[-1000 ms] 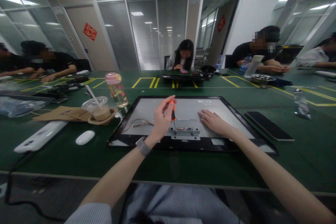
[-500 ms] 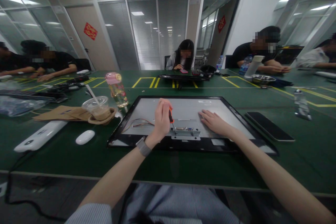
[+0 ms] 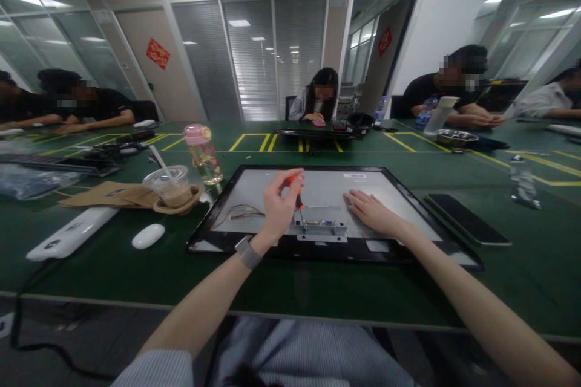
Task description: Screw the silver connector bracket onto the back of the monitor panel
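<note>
A black-framed panel (image 3: 318, 187) with a pale grey back lies flat on the green table. My left hand (image 3: 280, 202) grips an orange and black screwdriver (image 3: 299, 198) between thumb and fingers. The screwdriver's shaft points down at the left end of a metal bracket (image 3: 321, 228) with several ports, near the panel's front edge. My right hand (image 3: 370, 210) rests flat on the panel, right of the bracket, fingers spread, holding nothing. Thin cables (image 3: 242, 213) lie on the panel's left part.
Left of the panel are a white mouse (image 3: 148, 236), a white device (image 3: 72, 234), an iced drink cup (image 3: 170, 184) and a pink-lidded bottle (image 3: 203, 154). A black phone (image 3: 466, 219) lies right. Several people sit across the table, near another dark panel (image 3: 318, 134).
My left hand has loosened from a closer wrap, its fingers now extended around the top of the screwdriver handle. My right hand has stayed in place.
</note>
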{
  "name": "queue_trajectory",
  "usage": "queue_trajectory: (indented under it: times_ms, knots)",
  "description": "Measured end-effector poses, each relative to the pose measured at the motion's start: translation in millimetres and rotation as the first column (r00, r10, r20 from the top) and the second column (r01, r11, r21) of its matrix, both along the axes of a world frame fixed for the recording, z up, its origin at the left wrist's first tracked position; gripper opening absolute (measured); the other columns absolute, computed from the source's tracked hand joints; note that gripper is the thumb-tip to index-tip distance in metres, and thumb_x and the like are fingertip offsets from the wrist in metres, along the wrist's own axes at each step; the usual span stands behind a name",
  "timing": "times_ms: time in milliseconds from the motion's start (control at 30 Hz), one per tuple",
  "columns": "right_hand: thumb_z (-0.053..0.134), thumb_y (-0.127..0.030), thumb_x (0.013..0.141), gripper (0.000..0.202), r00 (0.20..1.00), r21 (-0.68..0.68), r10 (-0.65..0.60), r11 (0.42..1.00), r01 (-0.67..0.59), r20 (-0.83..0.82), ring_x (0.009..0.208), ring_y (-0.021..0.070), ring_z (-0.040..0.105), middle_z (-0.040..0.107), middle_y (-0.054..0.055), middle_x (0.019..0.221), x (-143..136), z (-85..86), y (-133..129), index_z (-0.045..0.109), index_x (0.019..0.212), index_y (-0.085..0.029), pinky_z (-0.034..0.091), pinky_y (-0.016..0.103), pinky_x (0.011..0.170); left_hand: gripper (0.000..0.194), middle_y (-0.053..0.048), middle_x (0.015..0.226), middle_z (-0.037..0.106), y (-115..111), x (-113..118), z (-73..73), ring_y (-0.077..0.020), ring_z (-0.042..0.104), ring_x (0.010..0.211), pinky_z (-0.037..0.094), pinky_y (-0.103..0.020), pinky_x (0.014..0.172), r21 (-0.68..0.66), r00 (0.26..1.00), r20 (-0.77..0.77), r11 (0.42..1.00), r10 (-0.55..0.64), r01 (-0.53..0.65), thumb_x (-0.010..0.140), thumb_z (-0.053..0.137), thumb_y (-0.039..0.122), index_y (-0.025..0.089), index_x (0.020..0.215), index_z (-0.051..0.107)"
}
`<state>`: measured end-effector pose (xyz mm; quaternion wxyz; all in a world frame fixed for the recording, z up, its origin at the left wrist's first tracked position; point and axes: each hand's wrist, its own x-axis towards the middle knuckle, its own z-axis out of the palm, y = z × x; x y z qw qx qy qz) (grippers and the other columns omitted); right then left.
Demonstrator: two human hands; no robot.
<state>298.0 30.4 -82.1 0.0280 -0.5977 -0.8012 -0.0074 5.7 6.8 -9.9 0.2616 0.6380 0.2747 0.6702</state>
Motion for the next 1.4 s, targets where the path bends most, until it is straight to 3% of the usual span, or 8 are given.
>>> queue_trajectory:
  times_ms: [100, 167, 333, 533, 767, 1033, 1167, 1400]
  knots:
    - [0.023, -0.044, 0.106, 0.061, 1.000, -0.016, -0.013, 1.000, 0.013, -0.008, 0.152, 0.0316, 0.036, 0.038, 0.016, 0.166, -0.8, 0.6, -0.6, 0.042, 0.158, -0.018, 0.031, 0.053, 0.122, 0.013, -0.003, 0.089, 0.068, 0.9, -0.9, -1.3, -0.0151, 0.062, 0.079, 0.051, -0.028, 0.074, 0.012, 0.997, -0.017, 0.997, 0.081, -0.081, 0.094, 0.068, 0.030, 0.022, 0.100, 0.076]
    - [0.023, -0.044, 0.106, 0.061, 1.000, -0.015, -0.022, 1.000, 0.022, -0.008, 0.152, 0.0311, 0.036, 0.038, 0.015, 0.166, -0.7, 0.5, -0.7, 0.042, 0.158, -0.019, 0.031, 0.053, 0.122, 0.019, -0.003, 0.089, 0.067, 1.0, -1.7, -1.2, -0.0157, 0.060, 0.080, 0.049, -0.028, 0.075, 0.024, 0.991, -0.036, 0.991, 0.129, -0.128, 0.099, 0.059, 0.031, 0.022, 0.099, 0.076]
    - [0.021, -0.044, 0.106, 0.061, 1.000, -0.012, -0.010, 1.000, 0.010, -0.006, 0.153, 0.0304, 0.035, 0.039, 0.015, 0.166, 0.0, -0.3, 0.1, 0.042, 0.158, -0.018, 0.030, 0.053, 0.122, 0.036, -0.006, 0.103, 0.068, 0.4, -1.0, -3.0, -0.0188, 0.063, 0.094, 0.051, -0.032, 0.085, 0.052, 0.990, -0.084, 0.993, 0.110, -0.106, 0.105, 0.038, 0.025, 0.022, 0.116, 0.072]
    - [0.021, -0.045, 0.106, 0.062, 1.000, -0.002, -0.005, 1.000, 0.005, 0.004, 0.152, 0.0313, 0.037, 0.039, 0.016, 0.166, 0.2, -0.8, 0.3, 0.041, 0.158, -0.018, 0.032, 0.054, 0.121, 0.029, -0.009, 0.113, 0.072, -0.1, 3.5, -5.8, -0.0199, 0.067, 0.102, 0.054, -0.034, 0.088, 0.042, 0.994, -0.110, 0.999, 0.007, -0.002, 0.103, 0.050, 0.026, 0.023, 0.126, 0.066]
    - [0.021, -0.045, 0.106, 0.062, 1.000, 0.008, 0.007, 1.000, -0.007, 0.000, 0.152, 0.0323, 0.037, 0.039, 0.016, 0.165, 1.8, -2.7, 1.4, 0.041, 0.158, -0.019, 0.032, 0.058, 0.120, 0.011, -0.002, 0.090, 0.061, 0.2, 1.9, -2.4, -0.0162, 0.060, 0.084, 0.051, -0.030, 0.081, 0.155, 0.987, -0.100, 0.982, 0.123, -0.107, 0.091, 0.070, 0.022, 0.022, 0.101, 0.073]
    - [0.022, -0.042, 0.106, 0.062, 1.000, -0.002, 0.019, 1.000, -0.019, 0.019, 0.153, 0.0329, 0.035, 0.038, 0.018, 0.165, 1.0, -2.0, 1.5, 0.041, 0.158, -0.015, 0.032, 0.057, 0.121, 0.026, -0.005, 0.097, 0.069, -3.8, 0.6, 0.3, -0.0163, 0.066, 0.085, 0.053, -0.029, 0.078, 0.072, 0.999, -0.046, 0.997, 0.015, -0.012, 0.101, 0.045, 0.020, 0.020, 0.105, 0.071]
    - [0.022, -0.043, 0.106, 0.060, 1.000, 0.019, 0.018, 1.000, -0.018, 0.010, 0.152, 0.0317, 0.036, 0.040, 0.017, 0.165, 3.0, -5.4, 3.0, 0.042, 0.157, -0.018, 0.032, 0.056, 0.121, 0.022, -0.005, 0.096, 0.070, -3.6, 0.2, -0.6, -0.0153, 0.066, 0.079, 0.053, -0.028, 0.071, 0.084, 0.999, -0.039, 0.996, 0.016, -0.012, 0.101, 0.049, 0.023, 0.020, 0.105, 0.070]
    - [0.021, -0.045, 0.106, 0.062, 1.000, 0.017, 0.013, 1.000, -0.013, 0.007, 0.152, 0.0320, 0.037, 0.040, 0.016, 0.165, 3.5, -5.3, 2.3, 0.041, 0.158, -0.019, 0.033, 0.056, 0.120, 0.015, -0.004, 0.092, 0.064, -3.8, -0.1, -1.4, -0.0165, 0.061, 0.085, 0.051, -0.030, 0.077, 0.167, 0.993, -0.103, 0.985, 0.057, -0.039, 0.096, 0.062, 0.023, 0.023, 0.106, 0.074]
